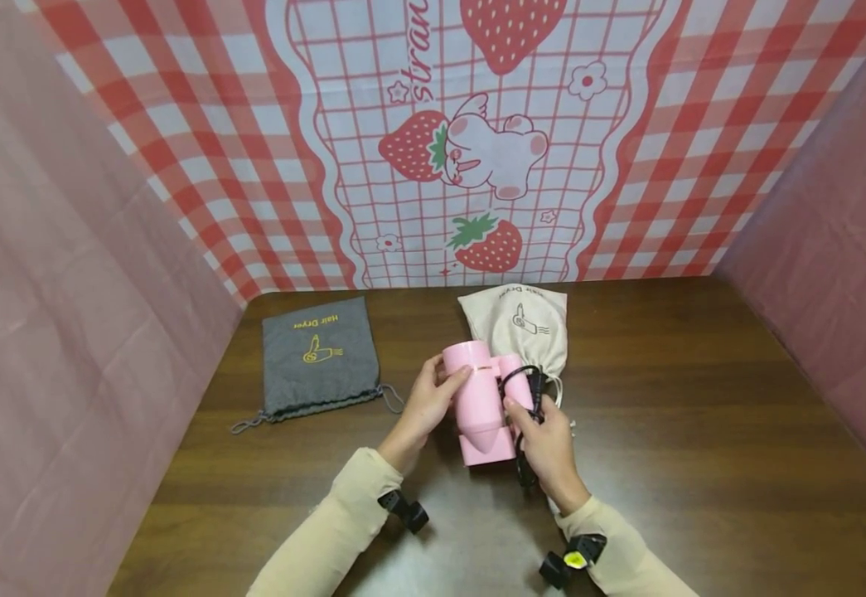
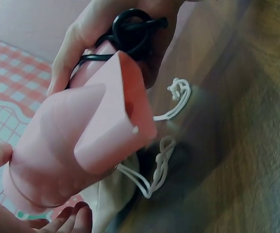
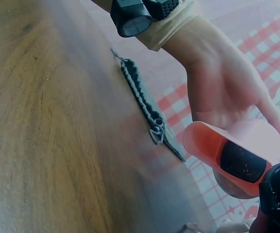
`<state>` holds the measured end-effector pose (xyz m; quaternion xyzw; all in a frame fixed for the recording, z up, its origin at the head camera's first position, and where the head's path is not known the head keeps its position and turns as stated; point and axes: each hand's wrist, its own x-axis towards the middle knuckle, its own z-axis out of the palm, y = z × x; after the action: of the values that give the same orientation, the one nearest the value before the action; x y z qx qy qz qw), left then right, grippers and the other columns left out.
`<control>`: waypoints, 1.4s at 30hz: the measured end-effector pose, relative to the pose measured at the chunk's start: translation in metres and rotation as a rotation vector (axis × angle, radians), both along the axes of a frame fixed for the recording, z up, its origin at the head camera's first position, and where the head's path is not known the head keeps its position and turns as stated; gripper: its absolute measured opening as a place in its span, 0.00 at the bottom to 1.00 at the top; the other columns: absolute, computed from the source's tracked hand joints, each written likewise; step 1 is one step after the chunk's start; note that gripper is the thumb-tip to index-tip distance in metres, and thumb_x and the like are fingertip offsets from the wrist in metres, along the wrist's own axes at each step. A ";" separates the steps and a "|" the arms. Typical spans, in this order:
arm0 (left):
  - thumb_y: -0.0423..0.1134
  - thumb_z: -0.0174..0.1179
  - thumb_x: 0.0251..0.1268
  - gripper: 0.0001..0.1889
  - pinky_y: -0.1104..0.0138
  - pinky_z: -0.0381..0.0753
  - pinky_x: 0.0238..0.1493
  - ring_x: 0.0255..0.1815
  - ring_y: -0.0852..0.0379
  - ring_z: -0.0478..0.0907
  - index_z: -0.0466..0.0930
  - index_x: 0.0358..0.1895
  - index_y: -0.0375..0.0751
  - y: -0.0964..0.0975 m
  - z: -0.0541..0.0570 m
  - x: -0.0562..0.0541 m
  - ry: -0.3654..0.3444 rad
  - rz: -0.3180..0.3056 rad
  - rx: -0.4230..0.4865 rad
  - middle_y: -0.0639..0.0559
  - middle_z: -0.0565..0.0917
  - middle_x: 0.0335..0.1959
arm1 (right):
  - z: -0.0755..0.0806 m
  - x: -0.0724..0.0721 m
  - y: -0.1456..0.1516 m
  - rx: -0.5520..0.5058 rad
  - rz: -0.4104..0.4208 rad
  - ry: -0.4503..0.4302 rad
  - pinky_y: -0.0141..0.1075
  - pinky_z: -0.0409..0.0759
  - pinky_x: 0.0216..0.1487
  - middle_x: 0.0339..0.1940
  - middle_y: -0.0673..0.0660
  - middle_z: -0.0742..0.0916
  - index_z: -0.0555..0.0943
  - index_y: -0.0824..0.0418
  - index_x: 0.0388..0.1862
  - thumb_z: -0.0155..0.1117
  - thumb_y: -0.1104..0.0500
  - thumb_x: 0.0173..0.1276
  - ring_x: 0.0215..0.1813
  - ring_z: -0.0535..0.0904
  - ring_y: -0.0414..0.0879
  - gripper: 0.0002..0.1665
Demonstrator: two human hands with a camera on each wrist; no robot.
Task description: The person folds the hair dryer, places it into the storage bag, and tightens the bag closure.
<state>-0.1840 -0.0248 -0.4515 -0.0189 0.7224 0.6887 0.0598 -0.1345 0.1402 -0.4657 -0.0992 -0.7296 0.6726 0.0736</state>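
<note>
A pink hair dryer point(image 1: 477, 402) with a flat nozzle point(image 2: 113, 131) is held between both hands above the table, its nozzle toward the person. My left hand point(image 1: 427, 404) grips the barrel from the left, thumb on top and fingers beneath. On the other side my right hand point(image 1: 547, 441) grips the folded handle point(image 1: 518, 385) together with the bundled black cord point(image 1: 536, 388). Just behind the dryer lies a cream drawstring bag point(image 1: 516, 319) printed "Hair Dryer", partly covered by it in the head view.
A grey drawstring bag point(image 1: 321, 356) with yellow "Hair Dryer" print lies flat at the left. The brown wooden table point(image 1: 701, 414) meets a strawberry-patterned checked cloth point(image 1: 418, 207) at the back. Pink cloth walls point(image 1: 67, 274) stand at both sides.
</note>
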 end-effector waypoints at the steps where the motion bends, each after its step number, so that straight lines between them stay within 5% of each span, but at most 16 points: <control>1: 0.44 0.57 0.69 0.32 0.66 0.79 0.39 0.46 0.51 0.79 0.59 0.69 0.30 -0.001 0.000 0.000 0.004 -0.005 -0.006 0.30 0.77 0.58 | 0.001 0.000 0.000 -0.003 -0.001 0.000 0.29 0.73 0.22 0.19 0.46 0.78 0.76 0.69 0.40 0.64 0.60 0.68 0.21 0.74 0.35 0.12; 8: 0.43 0.55 0.71 0.29 0.52 0.82 0.49 0.49 0.42 0.82 0.61 0.68 0.30 -0.012 0.002 -0.001 0.014 -0.010 -0.049 0.28 0.78 0.55 | 0.005 0.002 0.003 -0.004 -0.021 -0.019 0.29 0.72 0.21 0.17 0.46 0.77 0.74 0.67 0.35 0.66 0.58 0.67 0.19 0.73 0.36 0.13; 16: 0.43 0.54 0.72 0.27 0.51 0.80 0.54 0.56 0.34 0.78 0.63 0.67 0.32 -0.034 0.015 -0.011 0.024 0.048 -0.053 0.31 0.78 0.57 | 0.010 0.000 0.007 -0.064 -0.034 -0.020 0.29 0.73 0.22 0.16 0.46 0.77 0.75 0.67 0.38 0.65 0.57 0.67 0.20 0.74 0.36 0.13; 22: 0.43 0.56 0.71 0.24 0.55 0.80 0.53 0.56 0.37 0.77 0.67 0.65 0.36 -0.060 0.027 -0.021 0.017 0.080 -0.104 0.34 0.79 0.57 | 0.017 0.000 0.009 -0.106 -0.038 -0.016 0.29 0.73 0.22 0.17 0.46 0.77 0.75 0.66 0.39 0.65 0.58 0.67 0.20 0.74 0.37 0.12; 30: 0.38 0.56 0.69 0.22 0.52 0.80 0.52 0.54 0.37 0.77 0.70 0.62 0.32 -0.082 0.027 -0.030 0.057 0.113 -0.181 0.32 0.80 0.54 | 0.019 0.000 0.011 -0.093 -0.043 -0.028 0.29 0.73 0.22 0.17 0.46 0.77 0.75 0.67 0.39 0.66 0.58 0.67 0.20 0.74 0.37 0.13; 36: 0.38 0.56 0.69 0.21 0.65 0.78 0.45 0.52 0.44 0.77 0.70 0.62 0.31 -0.099 0.025 -0.036 0.056 0.129 -0.241 0.33 0.80 0.55 | 0.018 -0.001 0.011 -0.074 -0.031 -0.034 0.29 0.72 0.21 0.16 0.47 0.77 0.75 0.66 0.38 0.65 0.58 0.67 0.19 0.73 0.37 0.12; 42: 0.39 0.56 0.70 0.23 0.55 0.75 0.57 0.59 0.42 0.74 0.70 0.63 0.30 -0.124 0.017 -0.042 0.040 0.152 -0.334 0.32 0.76 0.59 | 0.016 -0.003 0.012 -0.047 -0.024 -0.032 0.29 0.73 0.22 0.17 0.47 0.77 0.75 0.68 0.40 0.64 0.59 0.68 0.20 0.73 0.36 0.12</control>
<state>-0.2263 -0.1492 -0.4341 -0.0694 0.8242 0.5619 -0.0110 -0.1378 0.1519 -0.4497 -0.1201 -0.7134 0.6870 0.0675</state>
